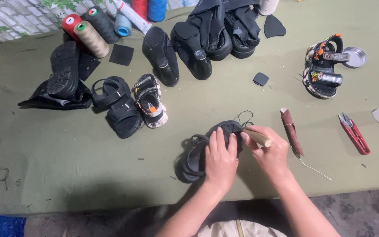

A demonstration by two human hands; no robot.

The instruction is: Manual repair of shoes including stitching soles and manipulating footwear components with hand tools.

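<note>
Left hand [219,158] pressed flat, ungripped, on black sandal [207,147]; right hand [269,151] clenched around wooden-handled tool [257,137] at sandal's toe; red snips [354,133] well right of sandal.

arms: both forearms bare, no sleeves in view | left hand [219,160]: bare, no glove, ring or watch | right hand [270,153]: bare, no glove, ring or watch | fingers [221,137]: short nails | clothing: pale beige garment at lower edge, central seam
</note>
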